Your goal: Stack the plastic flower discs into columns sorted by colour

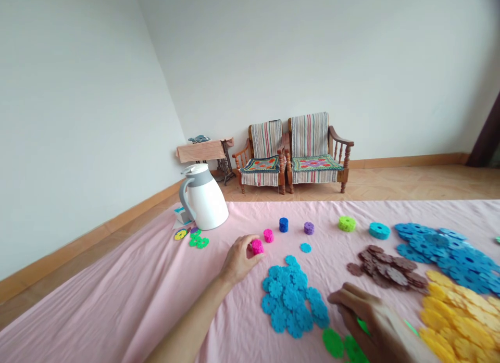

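Note:
My left hand [239, 260] has its thumb and fingers around a short stack of pink flower-edged plastic discs [257, 247] on the pink cloth. Just beyond it stands a smaller pink stack [268, 235]. My right hand [367, 313] hovers over loose green discs [333, 342], partly covering them; its fingers are loosely bent and apart, and nothing shows in them. Between my hands lies a loose pile of light-blue discs [287, 295], with one single blue disc [305, 247] farther off.
Stacks in dark blue [283, 225], purple [309, 228], lime [347, 224] and teal [378, 230] stand behind. Brown [385, 266], blue [441, 248] and yellow discs [457, 316] are heaped right. A white jug [209, 201] stands left, near several green discs [200, 241]. Two armchairs are beyond.

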Demonstrator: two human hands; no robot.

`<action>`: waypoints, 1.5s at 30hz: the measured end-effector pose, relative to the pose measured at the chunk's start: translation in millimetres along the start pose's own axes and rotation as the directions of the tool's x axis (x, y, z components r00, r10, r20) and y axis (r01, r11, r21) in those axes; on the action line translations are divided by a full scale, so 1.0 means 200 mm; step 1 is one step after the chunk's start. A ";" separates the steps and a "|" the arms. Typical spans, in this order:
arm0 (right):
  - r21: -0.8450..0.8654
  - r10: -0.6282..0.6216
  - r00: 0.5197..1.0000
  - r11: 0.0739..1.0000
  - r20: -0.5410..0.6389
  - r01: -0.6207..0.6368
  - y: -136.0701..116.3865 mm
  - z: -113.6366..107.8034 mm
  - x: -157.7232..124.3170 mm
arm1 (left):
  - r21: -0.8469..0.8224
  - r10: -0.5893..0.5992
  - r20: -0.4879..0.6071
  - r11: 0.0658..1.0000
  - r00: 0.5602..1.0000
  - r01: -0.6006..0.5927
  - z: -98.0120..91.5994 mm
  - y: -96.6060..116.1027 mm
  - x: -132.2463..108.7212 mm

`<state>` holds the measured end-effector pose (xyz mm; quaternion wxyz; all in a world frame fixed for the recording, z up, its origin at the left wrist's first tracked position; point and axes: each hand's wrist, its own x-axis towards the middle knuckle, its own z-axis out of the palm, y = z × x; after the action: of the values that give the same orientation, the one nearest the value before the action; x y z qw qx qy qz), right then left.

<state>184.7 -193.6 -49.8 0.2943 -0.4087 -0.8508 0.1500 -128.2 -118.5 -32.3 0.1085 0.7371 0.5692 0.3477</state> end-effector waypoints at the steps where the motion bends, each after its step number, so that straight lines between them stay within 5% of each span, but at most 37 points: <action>1: 0.004 0.010 1.000 1.000 -0.008 -0.010 0.00 0.00 0.00 | -0.002 0.006 -0.003 1.000 1.000 -0.006 0.00 0.00 0.00; 23: -0.026 0.015 1.000 1.000 -0.011 -0.015 -0.02 0.03 -0.01 | -0.059 0.012 -0.043 0.998 0.999 -0.014 0.00 0.00 0.00; 27: -0.031 -0.016 1.000 0.999 -0.007 0.016 -0.04 0.02 0.00 | -0.132 -0.064 -0.186 0.990 0.981 0.039 -0.02 -0.02 -0.01; 32: -0.119 -0.045 0.997 0.992 0.056 0.051 -0.07 0.02 0.01 | -0.167 -0.188 -0.408 0.977 0.893 0.130 -0.06 -0.05 -0.02; 40: -0.174 -0.026 0.996 0.984 0.089 0.041 -0.09 0.02 0.01 | -0.307 -0.370 -0.357 0.914 0.858 0.266 -0.06 -0.13 -0.05; 45: -0.153 -0.050 0.998 0.987 0.031 0.054 -0.09 0.01 0.01 | -0.288 -0.360 -0.341 0.919 0.869 0.268 -0.09 -0.08 -0.18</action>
<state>171.1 -204.0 -42.2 0.2541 -0.4059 -0.8741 0.0815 -156.6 -149.7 -41.4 0.1345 0.5329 0.6477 0.5277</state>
